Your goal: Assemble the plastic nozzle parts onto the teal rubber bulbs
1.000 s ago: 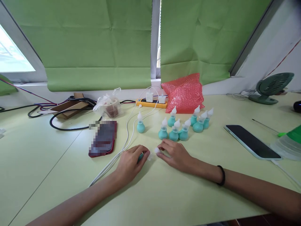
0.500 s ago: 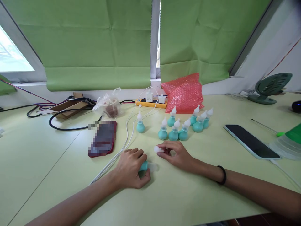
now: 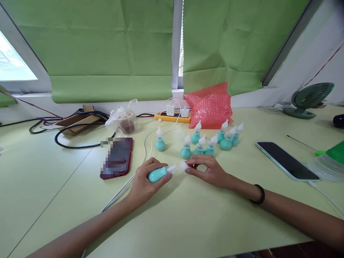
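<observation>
My left hand (image 3: pixel 143 184) is closed round a teal nasal aspirator bulb (image 3: pixel 156 175), tilted above the table, with its clear tube pointing right. Between the thumb and fingertips of my right hand (image 3: pixel 211 172) is a small white soft tip (image 3: pixel 183 165). The tip faces the open end of the tube, with a narrow gap between them. Just beyond my right hand stand several similar nasal aspirators (image 3: pixel 185 152), upright, with white tips on. One more aspirator (image 3: pixel 160 144) stands apart to the left, with a loose white tip (image 3: pixel 159 120) behind it.
A red-cased phone (image 3: pixel 118 157) and white cables (image 3: pixel 120 191) lie on the left. At the back are an orange power strip (image 3: pixel 173 118), a pink bubble-wrap bag (image 3: pixel 211 109) and a plastic-wrapped roll (image 3: pixel 126 123). Another phone (image 3: pixel 287 161), a screwdriver (image 3: pixel 303 144) and a fan (image 3: pixel 309 100) are on the right.
My left hand has lifted and turned, bringing the bulb up into view. My right hand has shifted slightly right and away from me with the tip, which is now close to the tube's end.
</observation>
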A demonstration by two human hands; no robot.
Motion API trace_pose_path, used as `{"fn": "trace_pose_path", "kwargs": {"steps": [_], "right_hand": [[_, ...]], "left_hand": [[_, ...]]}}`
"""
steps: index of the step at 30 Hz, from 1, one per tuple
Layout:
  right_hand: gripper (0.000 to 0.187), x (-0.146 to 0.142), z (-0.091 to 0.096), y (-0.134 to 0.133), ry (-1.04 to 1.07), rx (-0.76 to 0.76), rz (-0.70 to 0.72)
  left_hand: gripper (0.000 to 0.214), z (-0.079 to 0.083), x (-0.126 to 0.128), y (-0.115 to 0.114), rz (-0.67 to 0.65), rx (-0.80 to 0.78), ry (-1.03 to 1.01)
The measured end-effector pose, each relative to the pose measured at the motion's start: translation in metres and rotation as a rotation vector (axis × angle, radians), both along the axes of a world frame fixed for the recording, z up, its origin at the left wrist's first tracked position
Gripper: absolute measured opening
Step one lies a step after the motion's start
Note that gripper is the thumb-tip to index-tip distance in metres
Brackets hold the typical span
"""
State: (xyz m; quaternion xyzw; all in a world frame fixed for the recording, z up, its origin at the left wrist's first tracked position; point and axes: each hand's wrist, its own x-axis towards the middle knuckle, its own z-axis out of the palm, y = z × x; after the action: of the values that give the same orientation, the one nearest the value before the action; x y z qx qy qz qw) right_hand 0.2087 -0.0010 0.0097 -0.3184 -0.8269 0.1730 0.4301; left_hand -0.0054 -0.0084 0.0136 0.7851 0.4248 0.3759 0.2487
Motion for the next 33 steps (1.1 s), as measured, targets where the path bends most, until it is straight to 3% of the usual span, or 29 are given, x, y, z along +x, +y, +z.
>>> {"fn": "trace_pose_path", "kwargs": {"steps": [6,16,26,33], "right_hand": [[0.017,0.0028,-0.0027,0.0016,-0.133,0.133,0.028],[0.019,0.0044,0.0010,-0.0051,-0.286,0.191,0.126],[0.022,0.0055,0.0023,-0.0020,-0.287,0.044,0.209],[0.019,0.0018,0.0030,-0.0015,-0.119,-0.163,0.239]], "left_hand": [[0.018,0.0009,0.0018,-0.0016,-0.027,-0.072,0.003],[0.018,-0.0037,0.0026,-0.0025,-0.024,0.038,0.107],[0.016,-0.0058,-0.0002,-0.0025,-0.122,0.126,0.186],[0.014,-0.0063,-0.0018,-0.0029,-0.169,0.205,0.103]]}}
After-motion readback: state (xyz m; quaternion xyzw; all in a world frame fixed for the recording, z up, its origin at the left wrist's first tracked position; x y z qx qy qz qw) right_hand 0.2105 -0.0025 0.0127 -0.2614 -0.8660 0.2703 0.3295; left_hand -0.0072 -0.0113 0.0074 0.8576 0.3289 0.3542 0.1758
